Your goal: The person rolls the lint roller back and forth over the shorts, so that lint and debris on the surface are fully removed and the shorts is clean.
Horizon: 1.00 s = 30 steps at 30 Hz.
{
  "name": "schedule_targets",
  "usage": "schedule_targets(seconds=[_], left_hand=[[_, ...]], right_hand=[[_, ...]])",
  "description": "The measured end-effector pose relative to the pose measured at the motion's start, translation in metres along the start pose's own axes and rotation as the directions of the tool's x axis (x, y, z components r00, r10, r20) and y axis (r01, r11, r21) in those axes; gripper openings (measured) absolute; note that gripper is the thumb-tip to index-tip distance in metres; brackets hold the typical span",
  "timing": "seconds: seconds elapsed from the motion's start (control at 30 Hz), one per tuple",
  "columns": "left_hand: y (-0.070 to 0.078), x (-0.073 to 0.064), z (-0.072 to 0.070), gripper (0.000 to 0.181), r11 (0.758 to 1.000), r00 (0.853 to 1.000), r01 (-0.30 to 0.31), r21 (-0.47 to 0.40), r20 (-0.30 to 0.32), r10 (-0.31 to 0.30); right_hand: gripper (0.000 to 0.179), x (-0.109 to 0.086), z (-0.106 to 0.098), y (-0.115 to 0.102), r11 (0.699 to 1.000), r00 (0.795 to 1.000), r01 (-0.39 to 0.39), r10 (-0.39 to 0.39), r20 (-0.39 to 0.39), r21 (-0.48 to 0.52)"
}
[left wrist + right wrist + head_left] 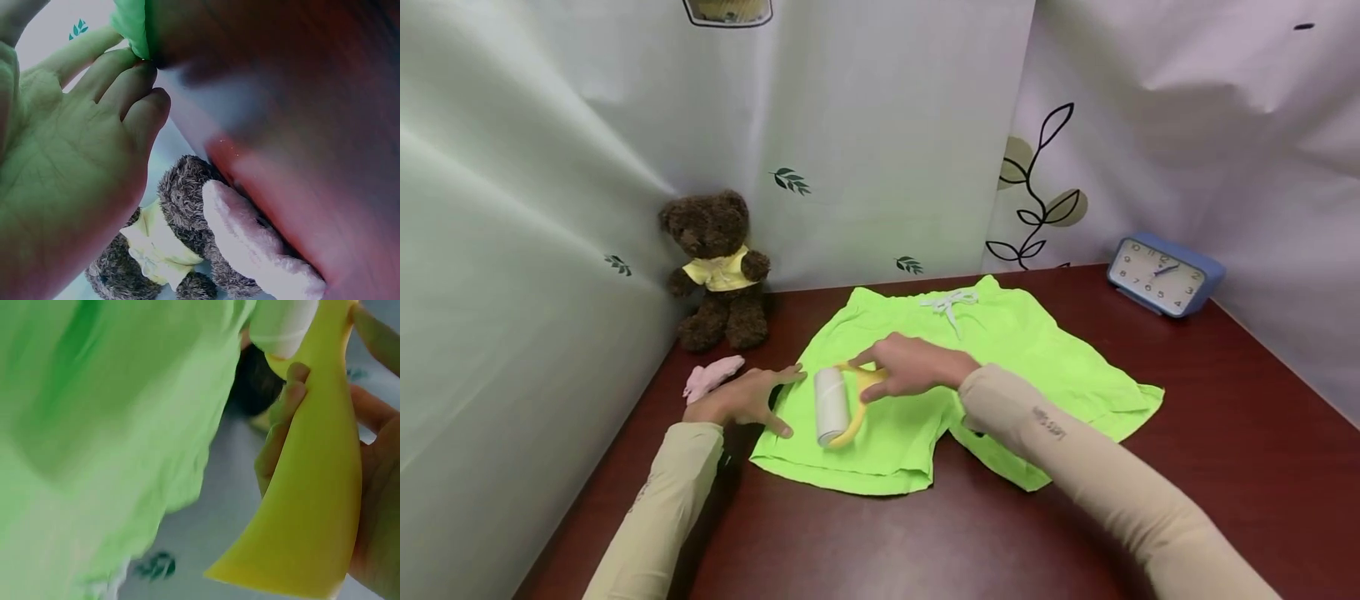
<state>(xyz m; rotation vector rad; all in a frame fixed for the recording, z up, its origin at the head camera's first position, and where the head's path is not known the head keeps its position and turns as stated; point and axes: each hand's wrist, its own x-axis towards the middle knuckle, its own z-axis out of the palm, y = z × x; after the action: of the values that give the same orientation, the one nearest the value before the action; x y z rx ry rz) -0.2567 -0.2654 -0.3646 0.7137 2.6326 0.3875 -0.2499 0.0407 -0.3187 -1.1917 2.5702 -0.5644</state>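
Neon-green shorts (pixel 1037 350) with a white drawstring lie spread on the dark red table. My right hand (pixel 913 364) grips the yellow handle (pixel 312 487) of a lint roller, its fingers wrapped around it. The roller's white cylinder (pixel 831 407) lies against the left leg of the shorts. At that leg's outer edge, my left hand (pixel 741 400) rests with spread fingers on the fabric. In the left wrist view its fingertips touch the green cloth (pixel 131 28); the palm (pixel 69 156) holds nothing.
A brown teddy bear (pixel 715 267) in a yellow top sits at the back left against the wall covering. Near my left hand lies a fuzzy pink item (pixel 711 377). A blue alarm clock (pixel 1165 275) stands at the back right of the table (pixel 880 550).
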Motion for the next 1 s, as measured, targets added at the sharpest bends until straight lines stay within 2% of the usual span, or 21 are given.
schedule_targets(seconds=[0.1, 0.2, 0.4, 0.77, 1.0], left_hand=[[0.000, -0.001, 0.000, 0.101, 1.000, 1.000, 0.019, 0.001, 0.009, -0.019], [0.000, -0.001, 0.000, 0.100, 0.999, 0.999, 0.035, 0.000, 0.021, -0.035], [0.001, 0.000, -0.002, 0.100, 0.999, 0.999, 0.042, 0.018, 0.022, -0.042], [0.001, -0.001, -0.002, 0.102, 0.999, 0.999, 0.037, 0.010, 0.036, -0.037], [0.002, -0.001, 0.000, 0.100, 1.000, 1.000, 0.018, 0.023, 0.020, -0.018]], right_hand=[[0.058, 0.016, 0.013, -0.014, 0.999, 0.999, -0.021, 0.022, 0.026, -0.029], [0.057, 0.025, 0.022, -0.019, 0.998, 0.998, -0.034, 0.036, 0.045, -0.044], [0.053, 0.025, 0.021, -0.012, 0.999, 0.998, -0.046, 0.045, 0.039, 0.026], [0.052, -0.014, 0.004, 0.014, 0.995, 0.998, -0.058, 0.055, 0.040, 0.080], [0.052, -0.049, -0.003, 0.043, 0.990, 0.997, -0.071, 0.070, 0.017, 0.123]])
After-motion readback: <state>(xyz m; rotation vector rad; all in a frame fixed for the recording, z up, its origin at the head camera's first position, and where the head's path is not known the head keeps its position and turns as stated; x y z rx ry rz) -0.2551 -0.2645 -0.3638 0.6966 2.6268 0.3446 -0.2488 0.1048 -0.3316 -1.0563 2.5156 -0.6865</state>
